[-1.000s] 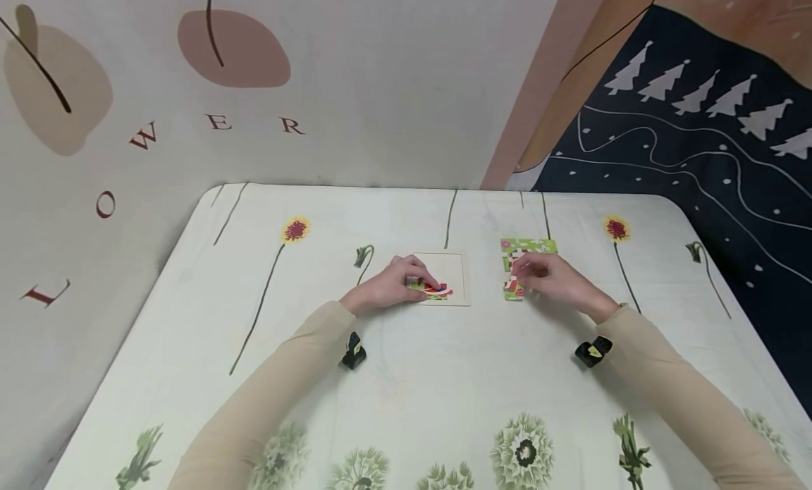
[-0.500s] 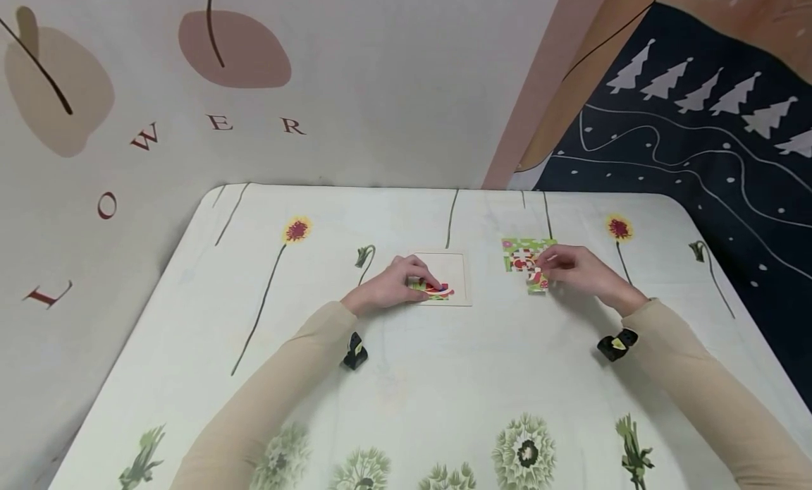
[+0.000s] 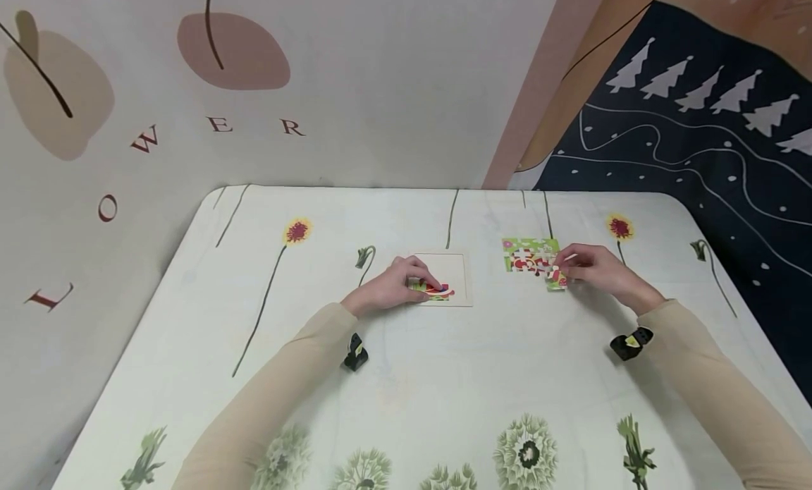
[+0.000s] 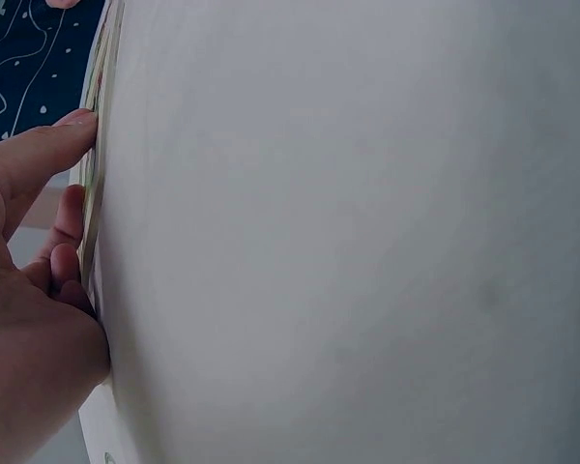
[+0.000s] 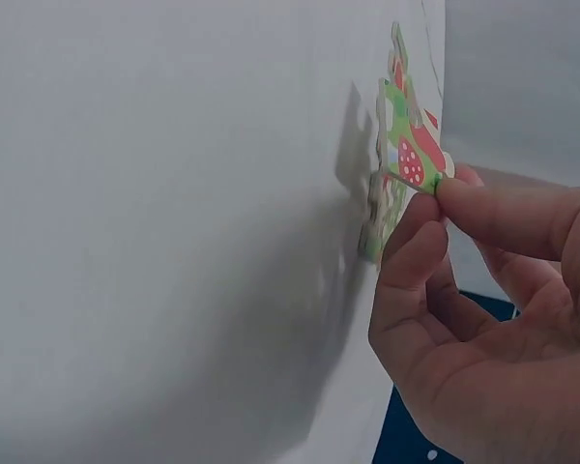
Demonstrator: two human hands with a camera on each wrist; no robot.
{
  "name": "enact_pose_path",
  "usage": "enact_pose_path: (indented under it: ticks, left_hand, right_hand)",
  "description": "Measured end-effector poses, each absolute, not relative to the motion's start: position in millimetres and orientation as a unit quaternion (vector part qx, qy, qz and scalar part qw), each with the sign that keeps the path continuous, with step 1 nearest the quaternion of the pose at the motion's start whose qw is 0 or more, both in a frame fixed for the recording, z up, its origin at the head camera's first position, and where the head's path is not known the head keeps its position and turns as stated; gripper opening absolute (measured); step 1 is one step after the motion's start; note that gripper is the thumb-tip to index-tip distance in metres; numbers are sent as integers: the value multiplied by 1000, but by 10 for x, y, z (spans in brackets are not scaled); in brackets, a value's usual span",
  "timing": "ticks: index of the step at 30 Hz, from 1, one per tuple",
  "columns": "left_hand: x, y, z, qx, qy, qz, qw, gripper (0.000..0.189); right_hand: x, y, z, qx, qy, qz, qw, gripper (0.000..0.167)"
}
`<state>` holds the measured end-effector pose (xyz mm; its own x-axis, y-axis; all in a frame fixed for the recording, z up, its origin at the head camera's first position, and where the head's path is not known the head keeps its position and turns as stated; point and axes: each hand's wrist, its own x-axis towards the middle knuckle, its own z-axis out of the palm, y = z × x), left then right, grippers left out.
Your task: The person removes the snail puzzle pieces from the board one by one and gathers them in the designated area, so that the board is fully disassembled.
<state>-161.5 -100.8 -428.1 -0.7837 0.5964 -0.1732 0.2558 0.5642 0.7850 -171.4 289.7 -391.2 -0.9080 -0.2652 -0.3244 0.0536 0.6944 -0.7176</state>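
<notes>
My left hand (image 3: pixel 395 285) rests on a shallow puzzle board (image 3: pixel 452 268), its fingertips touching colourful jigsaw pieces (image 3: pixel 440 292) in the board's near left part. Those fingers hide some of the pieces. In the left wrist view the left hand (image 4: pixel 29 242) touches the board, seen edge-on. Farther right, my right hand (image 3: pixel 599 273) pinches a green and red jigsaw piece (image 3: pixel 556 280) between thumb and fingers. The right wrist view shows this piece (image 5: pixel 413 155) tilted up, a red white-dotted shape on it. It is beside a group of jigsaw pieces (image 3: pixel 526 253) on the table.
The table has a white cloth (image 3: pixel 419 384) printed with flowers and stems. A pale wall hanging (image 3: pixel 380 88) stands behind it, and a dark cloth with white trees (image 3: pixel 685 130) hangs at the right. Small black devices (image 3: pixel 631 343) sit at both wrists.
My right hand has moved right with the jigsaw piece, from the left side of the loose group to its near right corner, uncovering more of the group. My left hand has stayed put.
</notes>
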Motion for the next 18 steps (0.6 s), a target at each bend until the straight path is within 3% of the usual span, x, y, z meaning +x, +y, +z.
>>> enact_pose_path:
  ticks: [18]
  left_hand:
    - [-1624,-1005,-4294,250,857,398,213,24]
  right_hand:
    - [-1711,3003,-4017,-28,904,-374,205,28]
